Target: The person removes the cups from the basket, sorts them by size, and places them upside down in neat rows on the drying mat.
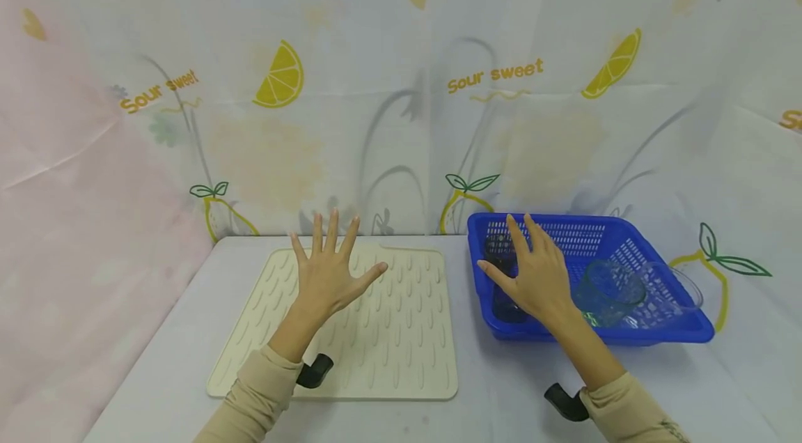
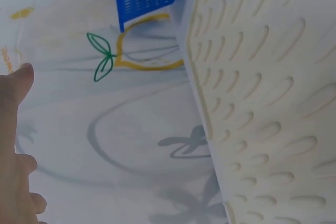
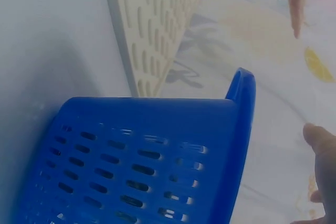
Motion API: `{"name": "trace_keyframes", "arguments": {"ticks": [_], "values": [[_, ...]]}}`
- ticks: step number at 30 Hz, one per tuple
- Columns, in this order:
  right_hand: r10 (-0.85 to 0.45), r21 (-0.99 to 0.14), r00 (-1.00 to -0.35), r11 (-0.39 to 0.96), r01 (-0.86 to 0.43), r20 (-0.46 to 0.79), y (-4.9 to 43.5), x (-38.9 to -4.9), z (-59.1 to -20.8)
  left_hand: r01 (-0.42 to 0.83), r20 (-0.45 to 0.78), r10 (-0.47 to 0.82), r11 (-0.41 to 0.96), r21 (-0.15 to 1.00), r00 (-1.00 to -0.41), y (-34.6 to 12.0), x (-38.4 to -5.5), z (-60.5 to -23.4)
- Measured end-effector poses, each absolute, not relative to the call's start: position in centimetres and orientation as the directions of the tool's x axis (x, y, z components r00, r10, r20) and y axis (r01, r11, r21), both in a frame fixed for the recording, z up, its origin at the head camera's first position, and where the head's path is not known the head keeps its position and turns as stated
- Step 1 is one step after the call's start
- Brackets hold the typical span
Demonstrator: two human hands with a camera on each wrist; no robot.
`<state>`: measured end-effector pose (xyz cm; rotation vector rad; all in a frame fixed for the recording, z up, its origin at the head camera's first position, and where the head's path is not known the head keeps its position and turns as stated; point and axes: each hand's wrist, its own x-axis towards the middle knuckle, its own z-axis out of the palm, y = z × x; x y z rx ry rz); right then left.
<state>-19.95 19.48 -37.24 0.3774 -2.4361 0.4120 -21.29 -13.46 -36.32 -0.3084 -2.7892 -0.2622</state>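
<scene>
With fingers spread wide, my left hand hovers above a cream ribbed drying mat and holds nothing. My right hand, its fingers also extended, is over the left part of a blue plastic basket. Inside the basket, a clear greenish glass bowl sits right of that hand, and another clear glass piece leans at the right side. Dark glassware lies at the basket's left, partly hidden by the right hand. The right wrist view shows the basket's slotted wall close up.
Both mat and basket stand on a white-covered table, the basket to the mat's right. Behind them hangs a white cloth backdrop with lemon prints. A black curved piece sits at the left wrist, and a similar black piece at the right.
</scene>
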Motion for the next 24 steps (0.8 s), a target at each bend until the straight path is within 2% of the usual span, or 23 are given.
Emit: {"name": "trace_keyframes", "arguments": {"ticks": [6, 10, 17, 24], "values": [[-0.147, -0.252, -0.819, 0.909, -0.333, 0.555, 19.8, -19.6, -36.5, 0.242, 0.295, 0.182, 0.953, 0.184, -0.938, -13.4, -21.2, -36.1], [-0.159, -0.264, -0.838, 0.904, -0.337, 0.522, 20.3, -19.2, -36.2, 0.242, 0.248, 0.176, 0.932, 0.271, -0.953, -13.4, -21.2, -35.8], [-0.204, -0.261, -0.804, 0.876, -0.404, 0.558, 21.6, -19.0, -35.9, 0.255, 0.23, 0.16, 0.841, 0.477, -0.96, -13.8, -21.2, -35.6], [-0.169, -0.347, -0.792, 0.831, -0.435, 0.587, 23.2, -18.6, -35.5, 0.273, 0.244, 0.155, 0.763, 0.586, -0.957, -14.0, -21.2, -35.4]]}}
